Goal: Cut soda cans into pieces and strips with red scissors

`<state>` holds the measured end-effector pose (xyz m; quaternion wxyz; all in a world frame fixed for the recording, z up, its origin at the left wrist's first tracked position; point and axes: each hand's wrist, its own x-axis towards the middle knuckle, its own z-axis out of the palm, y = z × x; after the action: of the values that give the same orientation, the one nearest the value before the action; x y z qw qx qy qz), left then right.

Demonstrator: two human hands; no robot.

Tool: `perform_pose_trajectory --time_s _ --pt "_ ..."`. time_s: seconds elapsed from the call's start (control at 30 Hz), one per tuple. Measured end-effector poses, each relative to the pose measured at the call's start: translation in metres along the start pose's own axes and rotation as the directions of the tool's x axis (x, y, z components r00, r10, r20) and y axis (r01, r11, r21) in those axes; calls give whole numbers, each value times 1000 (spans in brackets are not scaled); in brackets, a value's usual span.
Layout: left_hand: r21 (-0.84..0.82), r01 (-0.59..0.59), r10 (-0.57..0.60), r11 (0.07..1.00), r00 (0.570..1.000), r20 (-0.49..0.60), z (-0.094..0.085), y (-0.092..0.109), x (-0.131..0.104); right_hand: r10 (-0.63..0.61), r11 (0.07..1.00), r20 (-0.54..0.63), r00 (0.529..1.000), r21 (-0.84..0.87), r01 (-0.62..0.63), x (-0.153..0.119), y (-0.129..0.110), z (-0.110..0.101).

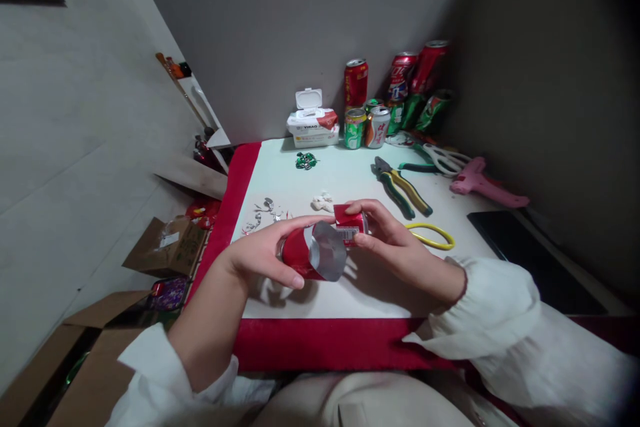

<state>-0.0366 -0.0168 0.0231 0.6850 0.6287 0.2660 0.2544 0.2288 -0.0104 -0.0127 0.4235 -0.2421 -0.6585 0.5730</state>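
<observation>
Where the left grip point(259, 248) curls, the cut can point(297, 252) lies within.

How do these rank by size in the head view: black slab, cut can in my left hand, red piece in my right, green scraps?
Black slab
Cut can in left hand
Red piece in right hand
Green scraps
Nearness may enlarge the held pieces.

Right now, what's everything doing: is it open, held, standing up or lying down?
Larger red can piece, open-ended, gripped by left hand
Smaller red can piece, gripped by right hand
White wipes pack, lid flipped up
Pliers, lying down, handles spread
Pink tool, lying down
Yellow ring, lying flat
Tall red can, upright
Silver scraps, scattered
Nearest cardboard box, flaps open
</observation>
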Motion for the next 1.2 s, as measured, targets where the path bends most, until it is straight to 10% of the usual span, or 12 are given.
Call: perform_pose_trajectory --time_s 1.2 --pt "151 54 -26 987 983 -181 -1 -6 14 -108 986 64 992 -123 115 -7 -16 -4"
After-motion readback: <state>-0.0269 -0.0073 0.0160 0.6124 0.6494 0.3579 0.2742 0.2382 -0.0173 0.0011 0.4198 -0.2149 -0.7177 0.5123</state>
